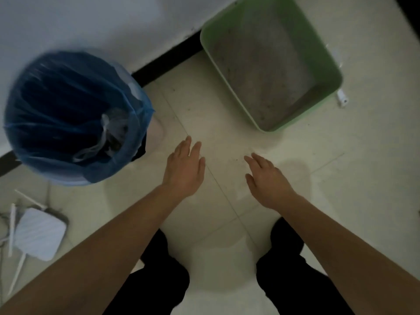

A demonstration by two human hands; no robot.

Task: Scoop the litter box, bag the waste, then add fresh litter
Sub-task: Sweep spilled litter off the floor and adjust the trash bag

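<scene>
Evidently no scoop is held: the left hand and right hand are spread empty; the litter box, at 1 o'clock, must be reached.

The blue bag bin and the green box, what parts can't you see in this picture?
- Head view: bin contents are dark; a tied pale bag shows, what it holds is blurred.
- Litter box: its far end is cut off by the top edge; clumps in the grey litter are too blurred to pick out.
- No scoop or fresh litter is seen.
- The white object at lower left is blurred and unclear.
- Left hand and right hand are open, empty.
</scene>
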